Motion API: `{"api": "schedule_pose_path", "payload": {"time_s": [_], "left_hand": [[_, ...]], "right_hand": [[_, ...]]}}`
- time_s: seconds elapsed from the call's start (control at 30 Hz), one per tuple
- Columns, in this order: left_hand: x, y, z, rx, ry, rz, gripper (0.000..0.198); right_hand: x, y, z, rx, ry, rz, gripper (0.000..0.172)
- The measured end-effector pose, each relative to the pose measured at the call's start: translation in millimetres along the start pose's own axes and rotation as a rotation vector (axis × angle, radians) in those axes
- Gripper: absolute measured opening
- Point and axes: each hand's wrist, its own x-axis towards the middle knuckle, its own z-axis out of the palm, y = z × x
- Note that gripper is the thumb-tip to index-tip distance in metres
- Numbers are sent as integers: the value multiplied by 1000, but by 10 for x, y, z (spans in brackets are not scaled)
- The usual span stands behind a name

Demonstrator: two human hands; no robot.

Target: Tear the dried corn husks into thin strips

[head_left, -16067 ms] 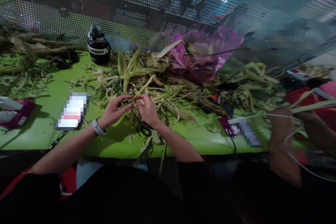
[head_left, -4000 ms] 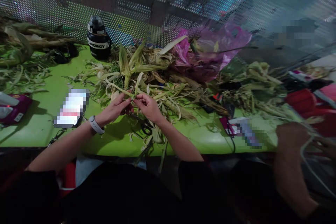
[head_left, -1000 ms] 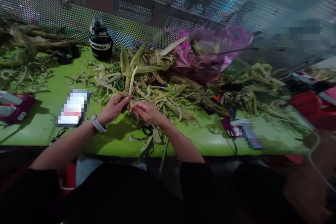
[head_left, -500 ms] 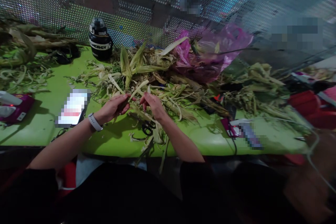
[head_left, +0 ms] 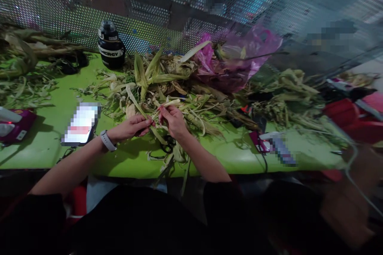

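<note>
Two bare hands work close together over the middle of a bright green, smooth tabletop (head_left: 125,161). Half a second ago the right hand (head_left: 177,124) stood apart from the work with its fingers parted; now its thumb and forefinger are drawn in to a pinch, seemingly on a pale free end that then slanted up from the left hand (head_left: 134,126). So the long, pale green strip of corn husk (head_left: 136,102) appears to be held from both sides, and I judge it is being folded or knotted rather than merely steadied.

The left hand is nearly closed, thumb laid along the forefinger, with the strip gripped at its fingertips. From there the strip's longer tail rises up and to the left, in front of the loose heap of dry husk leaves and shreds (head_left: 206,105). The exact crossing lies in the small gap between the two sets of fingertips, too fine to make out. Just below the right hand, black, ring-shaped handles (head_left: 169,146) lie among husk scraps, touched by neither hand.
</note>
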Motion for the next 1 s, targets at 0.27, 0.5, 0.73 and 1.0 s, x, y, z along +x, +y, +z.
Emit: {"api": "schedule_pose_path", "payload": {"time_s": [0.27, 0.5, 0.73, 1.0], "left_hand": [[53, -2, -137, 302, 320, 498, 34], [39, 9, -210, 779, 372, 917, 19], [39, 2, -170, 761, 122, 795, 20], [15, -11, -188, 888, -31, 742, 27]], "right_hand": [[-105, -209, -93, -336, -38, -373, 19], [-75, -208, -141, -707, -66, -793, 18], [-59, -249, -110, -700, -198, -482, 29], [-40, -106, -29, -334, -201, -82, 29]]}}
